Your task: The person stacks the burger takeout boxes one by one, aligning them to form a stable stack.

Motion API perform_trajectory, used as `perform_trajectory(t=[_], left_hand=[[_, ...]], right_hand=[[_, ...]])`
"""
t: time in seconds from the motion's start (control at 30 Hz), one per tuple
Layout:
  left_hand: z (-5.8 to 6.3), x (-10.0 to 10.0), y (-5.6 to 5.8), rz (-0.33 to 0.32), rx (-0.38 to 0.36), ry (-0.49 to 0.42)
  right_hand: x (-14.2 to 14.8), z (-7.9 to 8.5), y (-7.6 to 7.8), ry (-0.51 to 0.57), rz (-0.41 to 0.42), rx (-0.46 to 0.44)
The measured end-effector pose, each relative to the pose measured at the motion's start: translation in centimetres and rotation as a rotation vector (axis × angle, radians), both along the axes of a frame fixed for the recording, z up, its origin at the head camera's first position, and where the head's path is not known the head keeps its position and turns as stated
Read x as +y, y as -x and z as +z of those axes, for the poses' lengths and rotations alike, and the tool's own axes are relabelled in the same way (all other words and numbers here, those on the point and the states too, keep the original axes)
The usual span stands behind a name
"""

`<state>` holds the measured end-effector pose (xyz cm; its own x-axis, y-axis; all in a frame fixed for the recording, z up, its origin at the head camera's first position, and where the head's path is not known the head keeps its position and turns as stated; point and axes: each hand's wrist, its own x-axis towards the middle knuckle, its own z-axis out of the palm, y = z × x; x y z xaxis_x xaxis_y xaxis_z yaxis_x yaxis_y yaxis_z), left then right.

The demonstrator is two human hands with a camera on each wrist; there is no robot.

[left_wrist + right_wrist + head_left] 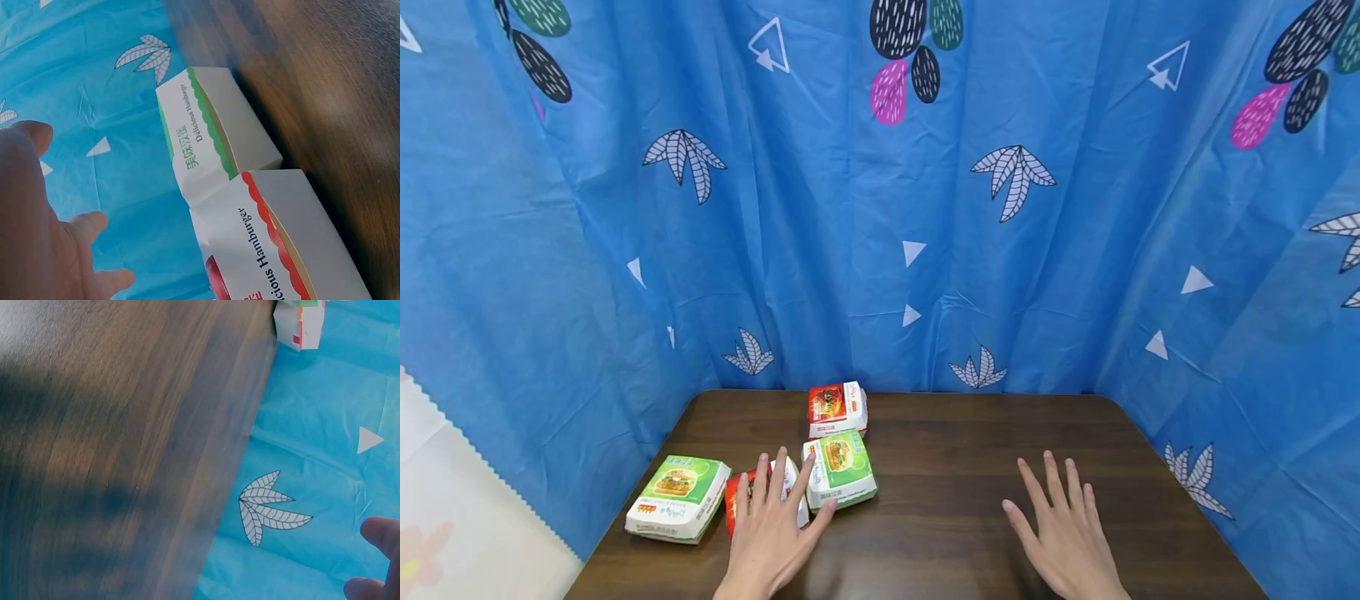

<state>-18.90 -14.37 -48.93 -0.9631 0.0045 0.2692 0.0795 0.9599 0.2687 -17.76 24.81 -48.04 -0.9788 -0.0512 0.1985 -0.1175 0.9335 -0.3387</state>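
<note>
My left hand (771, 525) is spread with straight fingers over a red and white hamburger box (731, 504), hiding much of it. To its left lies a green and white hamburger box (677, 498); another green and white box (841, 471) is just right of its fingertips. Behind that one is a second red and white box (837, 408). In the left wrist view, fingers (90, 225) stand apart from a green-edged box (200, 131) and a red-edged box (262, 231). My right hand (1063, 533), fingers spread and holding nothing, hovers over the right side of the table.
The dark wooden table (970, 467) has rounded far corners. A blue patterned curtain (820, 275) hangs behind it and along both sides. Pale cloth with a scalloped edge (460, 500) shows at the lower left.
</note>
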Motion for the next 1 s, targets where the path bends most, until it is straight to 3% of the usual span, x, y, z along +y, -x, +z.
perform_trajectory(t=[0.2,0.37,0.67,1.0], left_hand=[[0.0,0.0,0.2,0.001,0.007,-0.049],[0.2,0.0,0.3,0.016,-0.033,-0.11],[0.2,-0.5,0.6,0.044,-0.041,-0.218],[-0.9,-1.2,0.3,0.022,0.139,-0.244]], right_hand=[[-0.1,0.0,0.0,0.033,-0.007,-0.022],[-0.4,0.3,-0.1,0.05,-0.036,-0.061],[-0.5,-0.1,-0.2,0.157,-0.047,-0.092],[-0.3,-1.4,-0.2,0.338,-0.002,-0.028]])
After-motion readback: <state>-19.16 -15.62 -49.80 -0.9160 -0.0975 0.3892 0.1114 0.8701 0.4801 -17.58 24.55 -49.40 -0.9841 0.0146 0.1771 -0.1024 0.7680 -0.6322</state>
